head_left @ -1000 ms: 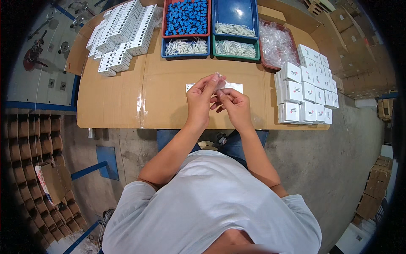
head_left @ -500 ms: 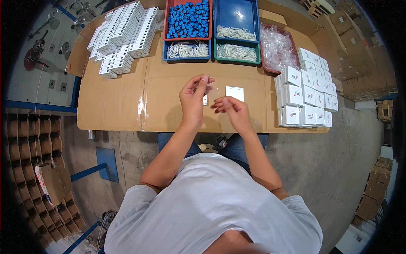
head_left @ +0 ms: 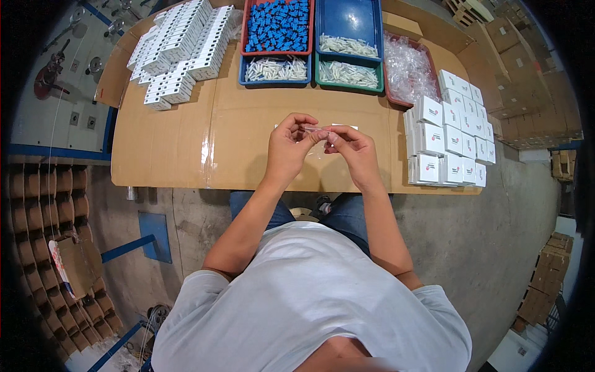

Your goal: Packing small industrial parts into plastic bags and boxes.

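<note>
My left hand [head_left: 289,144] and my right hand [head_left: 357,154] meet above the cardboard-covered table, fingertips pinched close together. Between them is a small clear plastic piece [head_left: 314,129], thin and see-through; its exact kind is too small to make out. Both hands are closed on it, the left from one side and the right from the other. Just behind the right fingers shows the edge of a flat white item [head_left: 353,127], mostly hidden by the hand.
Stacked white boxes stand at the far left [head_left: 180,46] and right [head_left: 455,133]. Along the back are a red tray of blue parts [head_left: 279,28], blue [head_left: 276,70] and green [head_left: 348,75] trays of white sticks, another blue tray [head_left: 347,22], and a red tray of clear plastic [head_left: 409,68].
My right hand has moved up and my two hands have come together at the fingertips, both now on the clear plastic piece. The flat white item behind is now mostly covered.
</note>
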A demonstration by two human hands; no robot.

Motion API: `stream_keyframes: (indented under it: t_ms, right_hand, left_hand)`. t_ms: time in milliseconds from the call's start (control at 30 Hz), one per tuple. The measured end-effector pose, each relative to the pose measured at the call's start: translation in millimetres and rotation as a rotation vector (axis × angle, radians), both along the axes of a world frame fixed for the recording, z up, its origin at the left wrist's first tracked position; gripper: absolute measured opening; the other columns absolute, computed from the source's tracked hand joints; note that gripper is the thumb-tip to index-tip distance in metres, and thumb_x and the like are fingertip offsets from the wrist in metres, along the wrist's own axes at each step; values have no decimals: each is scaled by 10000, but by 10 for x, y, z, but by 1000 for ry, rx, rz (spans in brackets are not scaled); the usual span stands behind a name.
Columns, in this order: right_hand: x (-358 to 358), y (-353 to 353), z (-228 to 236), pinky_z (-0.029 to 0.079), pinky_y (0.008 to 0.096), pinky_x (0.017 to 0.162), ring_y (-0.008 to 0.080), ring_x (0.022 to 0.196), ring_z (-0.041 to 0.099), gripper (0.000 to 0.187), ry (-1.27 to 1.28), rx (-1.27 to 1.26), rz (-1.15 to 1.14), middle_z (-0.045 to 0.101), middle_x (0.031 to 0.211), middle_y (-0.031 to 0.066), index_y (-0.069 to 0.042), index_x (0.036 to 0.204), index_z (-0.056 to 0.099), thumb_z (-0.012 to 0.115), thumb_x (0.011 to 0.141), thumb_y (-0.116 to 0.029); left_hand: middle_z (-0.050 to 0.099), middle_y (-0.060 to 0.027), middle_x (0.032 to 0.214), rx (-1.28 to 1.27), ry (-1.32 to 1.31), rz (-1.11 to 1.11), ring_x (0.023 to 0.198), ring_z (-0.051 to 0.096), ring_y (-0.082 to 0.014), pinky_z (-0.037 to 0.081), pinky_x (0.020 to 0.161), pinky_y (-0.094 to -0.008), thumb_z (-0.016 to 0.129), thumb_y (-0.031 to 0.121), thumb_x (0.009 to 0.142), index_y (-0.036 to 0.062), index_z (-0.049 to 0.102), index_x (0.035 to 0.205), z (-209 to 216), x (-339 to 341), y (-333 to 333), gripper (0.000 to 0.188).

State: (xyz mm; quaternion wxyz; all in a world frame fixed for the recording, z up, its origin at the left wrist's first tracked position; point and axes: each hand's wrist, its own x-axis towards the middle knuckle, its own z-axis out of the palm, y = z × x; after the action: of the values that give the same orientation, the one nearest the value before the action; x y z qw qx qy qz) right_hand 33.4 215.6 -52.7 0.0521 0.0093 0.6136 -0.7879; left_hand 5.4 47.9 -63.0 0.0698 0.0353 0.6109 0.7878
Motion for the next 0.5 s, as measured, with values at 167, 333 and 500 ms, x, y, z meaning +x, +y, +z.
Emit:
stream_keyframes:
  t_ms: [167, 333, 500]
  right_hand:
    - [-10, -3, -68, 549, 256, 769, 105, 872, 663, 191, 34, 0, -49, 731, 1045, 71, 11, 1125, 721, 666, 982, -103]
    - [-6, -35, -137, 551, 268, 800, 143, 933, 672, 174, 265, 300, -307, 714, 1073, 99, 38, 1114, 719, 665, 958, -18]
    - [67, -143, -102, 538, 284, 824, 186, 954, 670, 209, 510, 522, -366, 714, 1057, 96, -24, 1099, 749, 725, 892, -6]
  left_hand:
    - [666, -19, 943, -103, 131, 157, 825, 607, -85, 501, 752, -231, 788, 171, 896, 19, 641, 1113, 10, 34, 51, 304]
    - [679, -13, 916, -303, 267, 355, 795, 608, -86, 501, 751, -246, 736, 189, 944, 17, 658, 1087, -12, 115, 28, 237]
    - [705, -41, 910, 49, -48, 91, 811, 635, -90, 506, 745, -238, 673, 155, 988, -8, 677, 1021, 39, 136, 134, 167]
